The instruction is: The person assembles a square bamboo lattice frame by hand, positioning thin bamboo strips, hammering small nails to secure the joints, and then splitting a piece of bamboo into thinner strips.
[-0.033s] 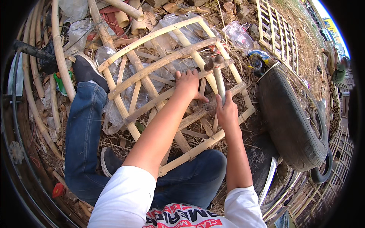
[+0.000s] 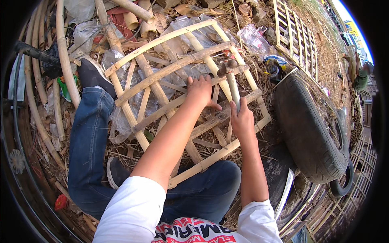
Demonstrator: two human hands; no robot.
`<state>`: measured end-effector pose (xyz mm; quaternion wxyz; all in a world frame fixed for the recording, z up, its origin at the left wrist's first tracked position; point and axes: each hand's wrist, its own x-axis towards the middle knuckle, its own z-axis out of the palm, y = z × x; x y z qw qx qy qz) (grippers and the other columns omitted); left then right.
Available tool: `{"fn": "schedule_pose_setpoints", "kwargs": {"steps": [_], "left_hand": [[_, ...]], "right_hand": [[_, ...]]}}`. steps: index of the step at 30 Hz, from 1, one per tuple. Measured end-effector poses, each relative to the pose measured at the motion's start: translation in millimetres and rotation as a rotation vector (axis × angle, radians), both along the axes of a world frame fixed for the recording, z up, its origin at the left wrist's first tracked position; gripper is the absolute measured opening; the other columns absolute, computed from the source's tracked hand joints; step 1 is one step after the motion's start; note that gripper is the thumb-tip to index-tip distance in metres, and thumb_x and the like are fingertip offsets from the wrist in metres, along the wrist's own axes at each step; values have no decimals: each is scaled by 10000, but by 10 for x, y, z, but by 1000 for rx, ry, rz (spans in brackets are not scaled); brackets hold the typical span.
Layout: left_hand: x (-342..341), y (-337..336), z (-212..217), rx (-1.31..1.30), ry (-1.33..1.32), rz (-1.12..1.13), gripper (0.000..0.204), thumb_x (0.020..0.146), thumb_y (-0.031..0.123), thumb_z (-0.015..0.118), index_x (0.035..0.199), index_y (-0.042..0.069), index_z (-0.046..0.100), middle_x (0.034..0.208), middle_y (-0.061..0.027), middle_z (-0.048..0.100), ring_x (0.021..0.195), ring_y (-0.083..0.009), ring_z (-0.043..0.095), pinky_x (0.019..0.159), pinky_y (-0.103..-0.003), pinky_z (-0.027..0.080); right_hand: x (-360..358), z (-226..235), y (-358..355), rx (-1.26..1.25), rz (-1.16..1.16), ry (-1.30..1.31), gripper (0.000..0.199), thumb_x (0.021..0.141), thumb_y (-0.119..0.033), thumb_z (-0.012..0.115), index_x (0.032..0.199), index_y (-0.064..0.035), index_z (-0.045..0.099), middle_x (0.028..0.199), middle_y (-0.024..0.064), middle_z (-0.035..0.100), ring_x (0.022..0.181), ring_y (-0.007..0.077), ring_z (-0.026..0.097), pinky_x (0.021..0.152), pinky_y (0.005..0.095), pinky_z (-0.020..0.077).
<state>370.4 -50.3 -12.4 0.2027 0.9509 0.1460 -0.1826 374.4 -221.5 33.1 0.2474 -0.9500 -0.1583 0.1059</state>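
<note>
gripping a hammer (image 2: 231, 83) in right hand (image 2: 242, 119), left hand (image 2: 200, 92) flat on bamboo frame (image 2: 162, 73)

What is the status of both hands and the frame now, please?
Left hand flat on bamboo frame. Right hand grips hammer, head above a slat. Tyre beside, not blocking.

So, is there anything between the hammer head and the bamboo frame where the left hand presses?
Nothing visible. The hammer in the right hand has its head just above the bamboo frame, beside the left hand.
</note>
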Motion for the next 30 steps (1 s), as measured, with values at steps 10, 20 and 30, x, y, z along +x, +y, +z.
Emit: {"fn": "schedule_pose_setpoints", "kwargs": {"steps": [10, 20, 30], "left_hand": [[-67, 13, -68, 31, -97, 34, 1139, 368, 702, 849, 1197, 17, 474, 1151, -143, 599, 1100, -292, 593, 1030, -434, 296], [-13, -6, -56, -13, -35, 10, 1161, 396, 700, 840, 1222, -13, 446, 1250, -172, 555, 1199, -304, 540, 1069, -528, 292], [-32, 26, -54, -5, -42, 1, 1127, 406, 674, 857, 1200, -13, 448, 1155, -171, 621, 1122, -314, 592, 1042, -528, 313]], "right_hand": [[-179, 751, 131, 206, -47, -173, 300, 982, -244, 526, 1137, 11, 498, 677, 257, 599, 680, 450, 621, 579, 471, 449], [-200, 13, -6, 27, -4, -61, 307, 976, -278, 517, 1117, -7, 487, 735, 300, 616, 758, 509, 602, 627, 539, 458], [-255, 234, 27, 127, -67, -97, 298, 977, -241, 531, 1142, -2, 465, 699, 245, 621, 670, 441, 637, 562, 476, 472]]}}
